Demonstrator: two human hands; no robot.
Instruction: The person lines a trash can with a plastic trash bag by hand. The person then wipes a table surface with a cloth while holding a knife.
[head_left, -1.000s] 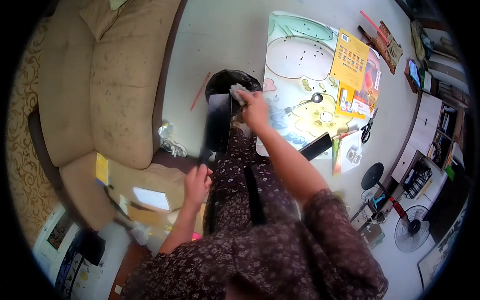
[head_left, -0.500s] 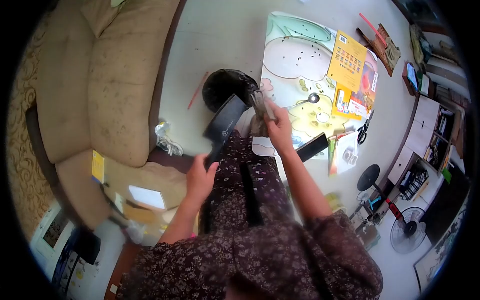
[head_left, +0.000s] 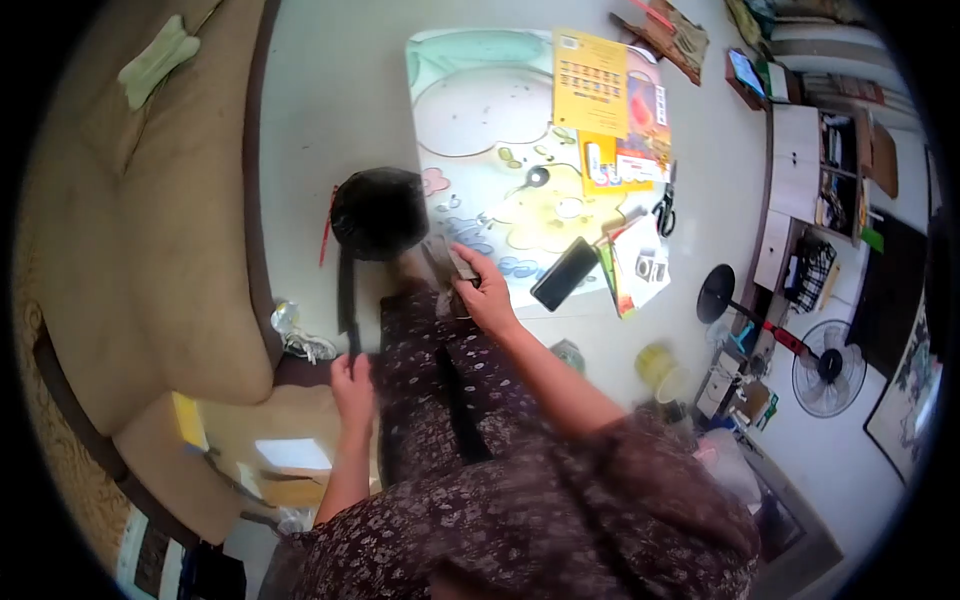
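Note:
My left hand (head_left: 352, 392) is closed around the handle of a dark cleaver (head_left: 347, 298). The cleaver points away from me, its blade nearly edge-on, beside a black-lined bin (head_left: 378, 214) on the floor. My right hand (head_left: 486, 298) is closed on a greyish-brown, folded, cloth-like piece (head_left: 460, 264) above my lap, near the table's front edge. Its exact kind is unclear, and my fingers hide part of it. On the cartoon-patterned table (head_left: 480, 105), a spoon (head_left: 538, 177) and a black phone (head_left: 566, 274) lie past my right hand.
Yellow and red booklets (head_left: 590, 85) lie at the table's far right, with black-handled scissors (head_left: 665, 212) and papers (head_left: 640, 262) nearer. A brown sofa (head_left: 170, 280) runs along the left. Shoes (head_left: 308, 345) sit beside it. A fan (head_left: 828, 368) stands at right.
The cleaver has swung from showing its broad side, slanting toward my right hand, to nearly edge-on and upright in view. My hands are farther apart in depth, and the camera view has shifted right.

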